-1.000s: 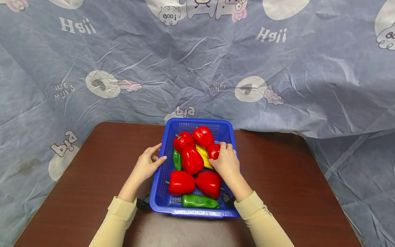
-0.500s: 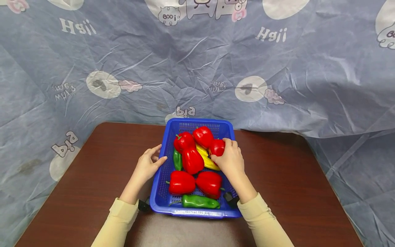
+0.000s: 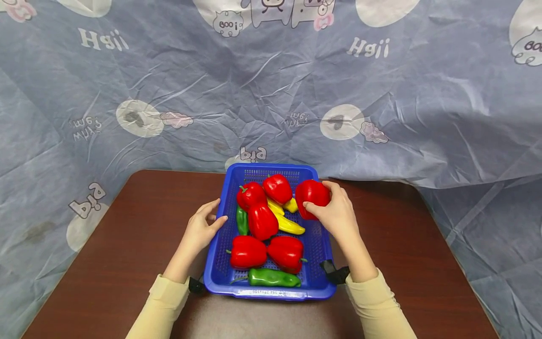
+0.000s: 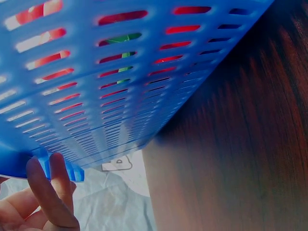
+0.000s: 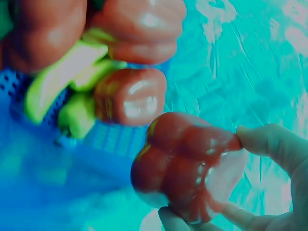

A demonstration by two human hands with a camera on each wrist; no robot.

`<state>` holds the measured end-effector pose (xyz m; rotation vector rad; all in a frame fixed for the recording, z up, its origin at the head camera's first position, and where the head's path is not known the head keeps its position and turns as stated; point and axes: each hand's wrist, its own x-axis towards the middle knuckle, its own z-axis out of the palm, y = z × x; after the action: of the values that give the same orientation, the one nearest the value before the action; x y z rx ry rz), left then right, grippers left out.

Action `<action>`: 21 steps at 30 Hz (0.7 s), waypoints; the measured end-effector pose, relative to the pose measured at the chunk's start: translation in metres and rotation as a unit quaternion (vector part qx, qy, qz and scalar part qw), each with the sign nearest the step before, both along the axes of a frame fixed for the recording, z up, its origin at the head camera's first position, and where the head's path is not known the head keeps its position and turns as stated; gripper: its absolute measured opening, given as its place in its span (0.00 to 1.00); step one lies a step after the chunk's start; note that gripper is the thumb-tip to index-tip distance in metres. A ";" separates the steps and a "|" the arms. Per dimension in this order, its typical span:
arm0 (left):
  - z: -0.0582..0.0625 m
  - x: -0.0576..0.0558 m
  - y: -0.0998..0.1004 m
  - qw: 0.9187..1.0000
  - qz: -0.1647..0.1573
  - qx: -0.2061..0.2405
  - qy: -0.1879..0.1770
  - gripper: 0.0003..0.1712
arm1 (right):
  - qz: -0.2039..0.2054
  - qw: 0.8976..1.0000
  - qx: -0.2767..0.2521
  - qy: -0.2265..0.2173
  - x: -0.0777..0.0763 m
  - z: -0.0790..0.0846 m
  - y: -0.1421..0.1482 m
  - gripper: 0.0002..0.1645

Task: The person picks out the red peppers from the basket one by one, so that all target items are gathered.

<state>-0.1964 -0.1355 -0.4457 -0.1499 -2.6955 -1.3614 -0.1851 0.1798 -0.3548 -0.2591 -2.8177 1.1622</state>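
Note:
In the head view my right hand grips a red bell pepper, raised over the right rim of the blue plastic basket. The right wrist view has thumb and fingers around the lobed pepper. My left hand holds the basket's left rim, its thumb over the edge; in the left wrist view its fingers lie against the rim. Inside the basket are several more red bell peppers, a banana, a smaller yellow piece and long green peppers.
The basket stands on a dark brown wooden table. A blue-grey printed cloth hangs behind the table's far edge. Black wrist-camera parts hang by the right wrist, close to the basket's right rim.
My right hand has lifted the red bell pepper out from among the others and moved right with it, uncovering more of the banana and the yellow piece. The left hand stays at the rim.

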 end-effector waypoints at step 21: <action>-0.001 -0.001 0.001 0.999 0.008 -0.027 0.026 0.33 | -0.054 0.988 -0.136 -0.041 0.003 -0.027 0.091 0.47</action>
<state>-0.1973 -0.1346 -0.4469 -0.1678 -2.6853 -1.2632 -0.1826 0.2710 -0.3814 -0.4823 -2.6667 1.5425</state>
